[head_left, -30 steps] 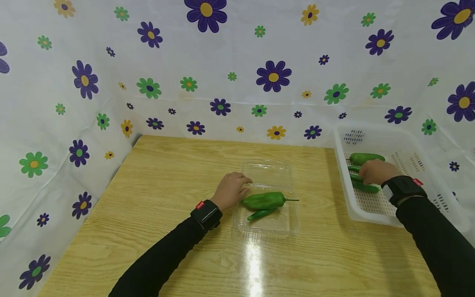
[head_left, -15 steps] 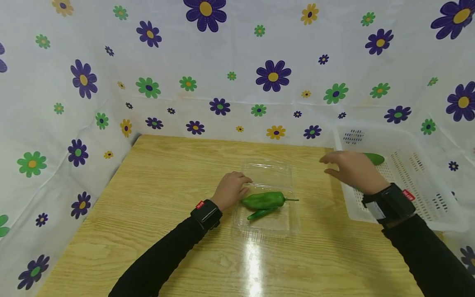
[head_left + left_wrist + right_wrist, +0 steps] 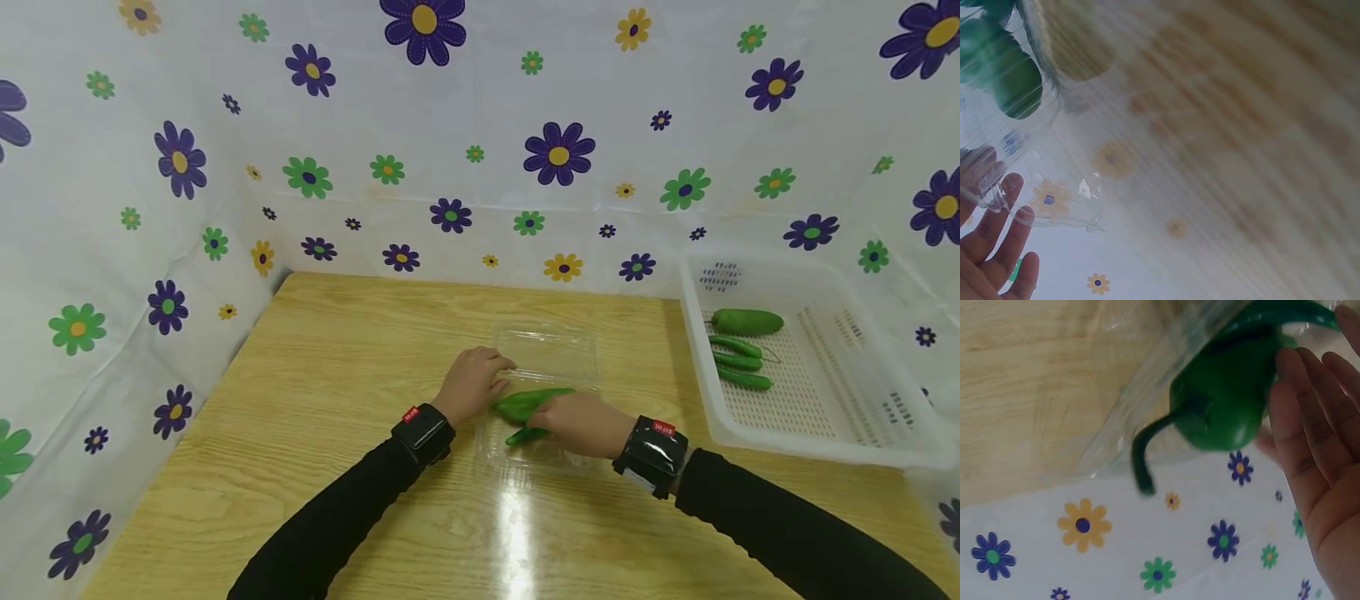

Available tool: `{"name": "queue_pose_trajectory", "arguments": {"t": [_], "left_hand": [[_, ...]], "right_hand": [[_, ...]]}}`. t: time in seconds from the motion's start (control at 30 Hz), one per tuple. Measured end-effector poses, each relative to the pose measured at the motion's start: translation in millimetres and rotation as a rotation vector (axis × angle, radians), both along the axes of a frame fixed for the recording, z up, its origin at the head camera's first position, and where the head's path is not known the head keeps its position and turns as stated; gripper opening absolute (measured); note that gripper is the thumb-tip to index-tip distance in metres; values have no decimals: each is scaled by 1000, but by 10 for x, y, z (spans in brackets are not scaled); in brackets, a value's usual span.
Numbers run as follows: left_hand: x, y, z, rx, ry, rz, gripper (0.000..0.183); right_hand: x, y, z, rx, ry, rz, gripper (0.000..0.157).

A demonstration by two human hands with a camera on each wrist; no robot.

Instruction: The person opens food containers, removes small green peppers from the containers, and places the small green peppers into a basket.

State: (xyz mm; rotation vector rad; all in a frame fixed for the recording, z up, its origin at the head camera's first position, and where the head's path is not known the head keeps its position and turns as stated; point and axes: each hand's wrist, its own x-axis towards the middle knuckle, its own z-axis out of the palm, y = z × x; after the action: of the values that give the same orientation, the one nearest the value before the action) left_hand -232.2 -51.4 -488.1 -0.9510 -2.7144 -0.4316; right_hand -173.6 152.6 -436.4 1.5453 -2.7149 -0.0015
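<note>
A clear plastic clamshell box (image 3: 495, 457) lies unfolded on the table. Inside are a large green pepper (image 3: 521, 406) with a long stem and a slim green chili pepper (image 3: 521, 436). At the box's left side, by the fold, my left hand (image 3: 470, 385) holds the plastic edge; several fingertips show against the rim in the left wrist view. Over the box's right half, my right hand (image 3: 583, 423) reaches down to the chili pepper. In the right wrist view its thumb is close to the chili pepper (image 3: 1272, 314), and its fairly straight fingers (image 3: 1294, 425) are beside the large pepper.
On the right stands a white perforated basket (image 3: 817, 446). A large green pepper (image 3: 747, 322) and slim green chili peppers (image 3: 738, 362) lie along its left side. A flowered white cloth (image 3: 465, 108) hangs behind and beside the wooden table (image 3: 360, 333).
My right hand has moved left from among the peppers in the basket to the clamshell box. The left hand has stayed at the box's edge. Both peppers in the box look unmoved.
</note>
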Motion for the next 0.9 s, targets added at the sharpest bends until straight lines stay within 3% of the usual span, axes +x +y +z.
{"name": "queue_pose_trajectory", "arguments": {"t": [0.27,0.5,0.63,0.9], "left_hand": [[9,11,21,-18,-5,-2,23],[3,8,45,-6,-15,7,23],[6,9,47,-2,-11,8,24],[25,7,42,-10,-29,8,24]], "right_hand": [[25,-82,-137,67,93,72,12],[27,-60,-138,71,36,106,17],[37,-45,-116,79,4,86,21],[47,-6,-198,132,-7,53,15]]}}
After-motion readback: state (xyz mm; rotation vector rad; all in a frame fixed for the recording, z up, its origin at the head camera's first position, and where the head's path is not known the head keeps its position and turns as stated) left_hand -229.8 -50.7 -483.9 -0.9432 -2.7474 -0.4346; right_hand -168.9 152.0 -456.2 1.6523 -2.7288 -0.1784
